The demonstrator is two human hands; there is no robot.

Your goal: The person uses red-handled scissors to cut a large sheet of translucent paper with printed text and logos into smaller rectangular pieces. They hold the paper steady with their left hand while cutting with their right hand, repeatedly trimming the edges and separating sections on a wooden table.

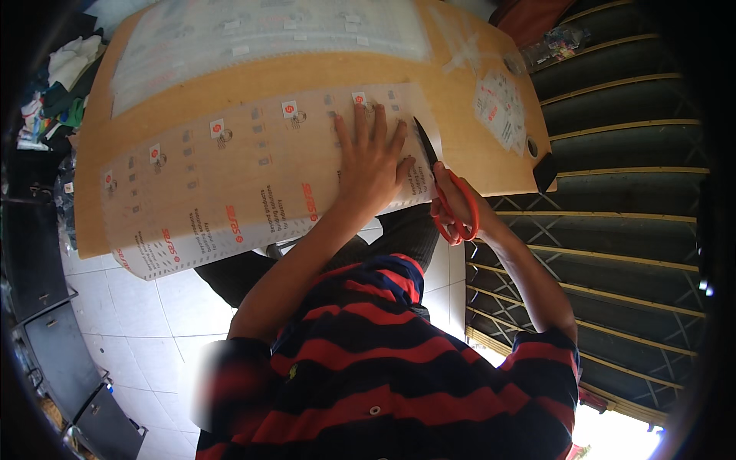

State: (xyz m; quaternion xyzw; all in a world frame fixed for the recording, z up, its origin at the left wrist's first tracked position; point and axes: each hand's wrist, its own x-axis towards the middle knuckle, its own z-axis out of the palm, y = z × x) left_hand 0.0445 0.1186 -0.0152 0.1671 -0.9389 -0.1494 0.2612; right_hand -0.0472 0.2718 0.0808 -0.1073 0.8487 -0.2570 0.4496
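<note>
A translucent printed sheet with rows of red and black markings lies along the near side of the wooden table, its near edge hanging over. My left hand is flat on the sheet close to its right end, fingers spread, holding nothing. Just to the right, my right hand grips a pair of scissors by the red handles. The dark blades point away from me along the sheet's right edge. Whether the lower blade is under the sheet cannot be made out.
More translucent sheeting covers the far part of the table. A small printed plastic piece lies at the right, near strips of clear tape. A folding metal shutter stands on the right. Dark cabinets and piled cloth are at the left.
</note>
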